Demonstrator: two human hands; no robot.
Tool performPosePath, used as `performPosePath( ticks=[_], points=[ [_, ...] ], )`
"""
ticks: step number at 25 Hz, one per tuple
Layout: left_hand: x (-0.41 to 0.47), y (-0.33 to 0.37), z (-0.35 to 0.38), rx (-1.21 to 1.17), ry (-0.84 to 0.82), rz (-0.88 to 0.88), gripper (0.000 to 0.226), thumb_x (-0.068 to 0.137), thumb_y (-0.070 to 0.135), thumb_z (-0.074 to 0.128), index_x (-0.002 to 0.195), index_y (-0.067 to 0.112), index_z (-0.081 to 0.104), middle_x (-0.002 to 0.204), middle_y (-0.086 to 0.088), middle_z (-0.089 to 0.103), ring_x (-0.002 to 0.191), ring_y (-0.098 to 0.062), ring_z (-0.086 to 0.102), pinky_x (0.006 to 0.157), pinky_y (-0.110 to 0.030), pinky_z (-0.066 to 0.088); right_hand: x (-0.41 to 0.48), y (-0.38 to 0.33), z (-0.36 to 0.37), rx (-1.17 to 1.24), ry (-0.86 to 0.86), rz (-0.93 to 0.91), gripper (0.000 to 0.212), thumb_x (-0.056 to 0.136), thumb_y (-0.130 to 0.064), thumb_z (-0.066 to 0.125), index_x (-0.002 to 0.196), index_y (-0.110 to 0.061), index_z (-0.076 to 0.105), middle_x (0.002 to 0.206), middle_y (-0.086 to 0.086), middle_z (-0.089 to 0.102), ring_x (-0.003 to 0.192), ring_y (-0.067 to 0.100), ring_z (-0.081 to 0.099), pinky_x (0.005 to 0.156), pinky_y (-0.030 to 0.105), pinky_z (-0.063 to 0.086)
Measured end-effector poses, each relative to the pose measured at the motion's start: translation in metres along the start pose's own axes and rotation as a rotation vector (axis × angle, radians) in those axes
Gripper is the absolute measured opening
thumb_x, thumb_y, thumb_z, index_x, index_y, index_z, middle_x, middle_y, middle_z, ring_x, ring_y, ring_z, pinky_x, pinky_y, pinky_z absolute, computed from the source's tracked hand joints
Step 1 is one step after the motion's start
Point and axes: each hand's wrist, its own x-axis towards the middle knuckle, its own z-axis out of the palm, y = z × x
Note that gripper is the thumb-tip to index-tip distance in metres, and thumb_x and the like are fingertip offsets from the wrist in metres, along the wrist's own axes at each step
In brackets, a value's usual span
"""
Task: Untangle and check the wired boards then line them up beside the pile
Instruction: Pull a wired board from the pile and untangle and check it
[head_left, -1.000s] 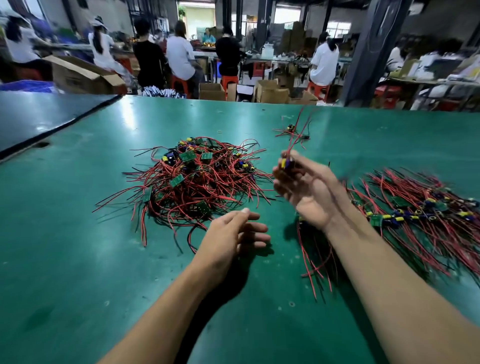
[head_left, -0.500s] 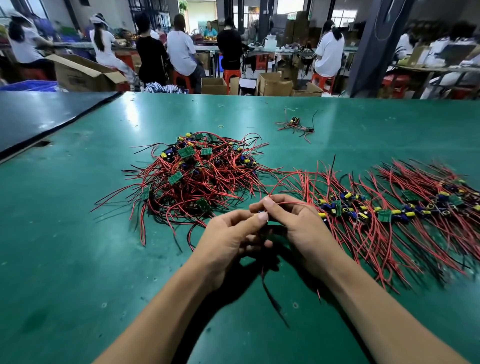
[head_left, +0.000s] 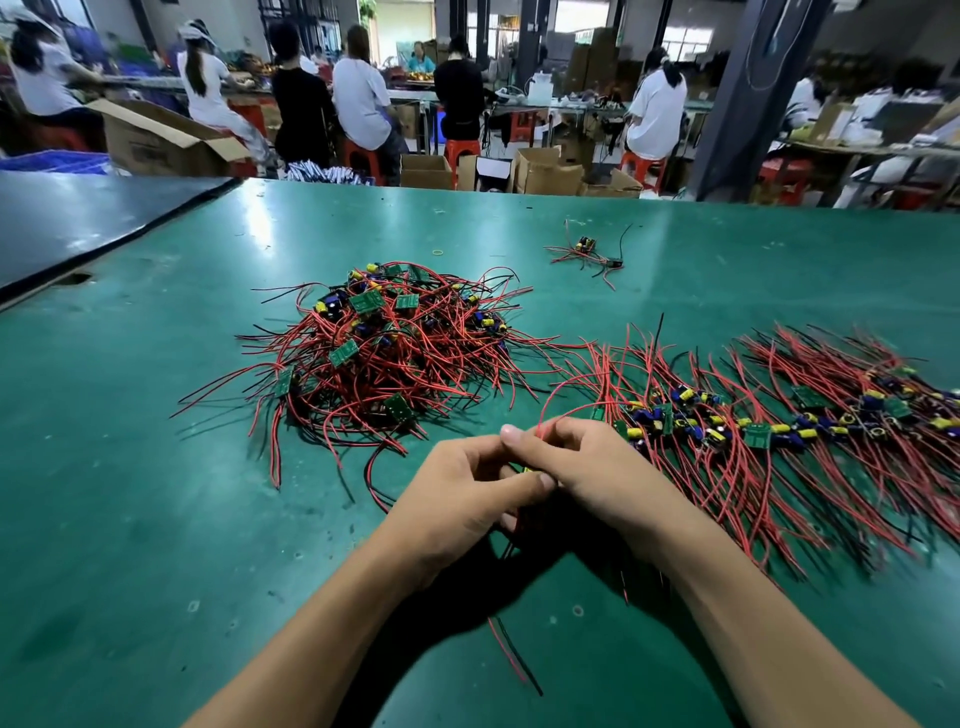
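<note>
1. Your tabletop (head_left: 156, 519) is smooth, scuffed green matting. The boards are small green rectangles with yellow and blue cylinders and thin red and black leads.
2. Your left hand (head_left: 457, 499) and right hand (head_left: 587, 467) meet, fingers curled, pinching one board (head_left: 529, 470) that is mostly hidden. Its wires (head_left: 511, 660) trail toward 6 o'clock.
3. The tangled pile (head_left: 384, 353) lies at 11 o'clock of your hands, and the row (head_left: 779, 421) runs off at 3 o'clock.

Light was bright, even, from overhead and far windows (head_left: 688, 44) | glare streaked the green table (head_left: 270, 228) | soft dark shadows lay under the forearms (head_left: 322, 623) | pile (head_left: 384, 353) looked sharp, far workers (head_left: 358, 98) slightly blurred | straight lines bowed at the edges
</note>
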Motion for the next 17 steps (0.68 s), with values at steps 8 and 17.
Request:
performPosePath(
  ticks=[8,17],
  points=[
    [0.003,0.000,-0.001,-0.044,0.059,-0.061,0.006,0.086,0.001,0.068,0.089,0.006,0.071,0.081,-0.011,0.073,0.068,-0.020,0.065,0.066,-0.034,0.055,0.001,-0.003,-0.002,0.014,-0.019,-0.038,0.026,0.103,-0.032,0.055,0.095,-0.022,0.077,0.083,0.006,0.076,0.070,0.017,0.065,0.065,0.028,0.056],
    [0.000,0.002,0.004,-0.012,0.059,-0.002,0.021,0.089,0.002,0.058,0.084,0.011,0.077,0.065,-0.006,0.067,0.056,-0.018,0.058,0.054,-0.028,0.049,0.001,0.007,0.007,0.054,-0.123,-0.068,0.044,0.096,-0.052,0.058,0.098,-0.013,0.077,0.087,0.012,0.074,0.074,0.021,0.068,0.069,0.035,0.055]
  ],
)
